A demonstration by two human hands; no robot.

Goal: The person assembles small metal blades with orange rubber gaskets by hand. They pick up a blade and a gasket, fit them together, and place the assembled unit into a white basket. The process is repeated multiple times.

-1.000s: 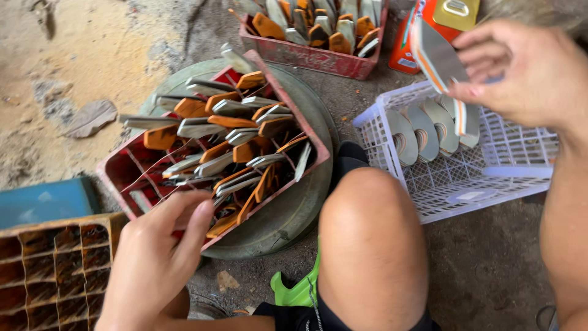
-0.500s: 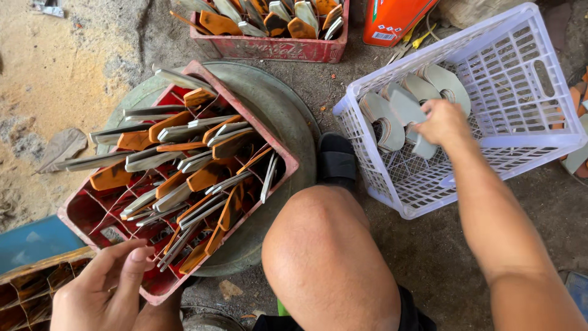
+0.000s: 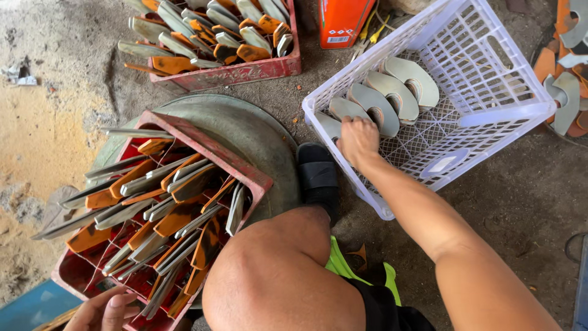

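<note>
Head view, landmark: white plastic basket on the ground.
Right hand: inside the basket's near corner, grip closed on a curved grey blade.
Left hand: well left of the basket, fingers loosely open, touching the red crate.
Tip: seat the blade upright against its row.

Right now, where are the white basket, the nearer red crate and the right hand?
white basket (image 3: 513, 114), head view, front rim.
red crate (image 3: 208, 142), head view, top edge.
right hand (image 3: 358, 138), head view, back of hand.
</note>
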